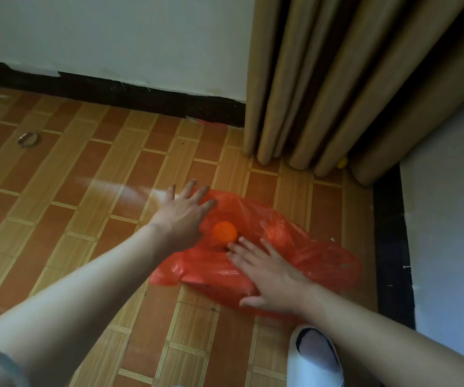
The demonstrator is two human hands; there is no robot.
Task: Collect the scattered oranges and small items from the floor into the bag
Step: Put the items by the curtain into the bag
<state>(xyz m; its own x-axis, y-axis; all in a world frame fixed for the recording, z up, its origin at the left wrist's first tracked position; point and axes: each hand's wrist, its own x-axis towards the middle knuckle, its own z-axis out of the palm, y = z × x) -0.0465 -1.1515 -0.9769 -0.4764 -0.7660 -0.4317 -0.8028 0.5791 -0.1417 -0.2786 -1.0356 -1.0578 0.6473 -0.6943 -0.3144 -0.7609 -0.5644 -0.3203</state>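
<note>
A red plastic bag (303, 255) lies crumpled and flat on the tiled floor. One orange (225, 231) sits on or in the bag near its middle. My left hand (184, 216) is spread, fingers straight, over the bag's far left edge. My right hand (270, 272) lies flat with straight fingers on the bag's near part, its fingertips just short of the orange. Neither hand holds anything. A small yellow item (342, 162) peeks out from under the curtain.
A round metal floor drain (28, 139) sits far left. Tan curtains (350, 88) hang at the back right. A wall with a dark skirting (390, 247) runs along the right. My white shoe (316, 356) is at the bottom.
</note>
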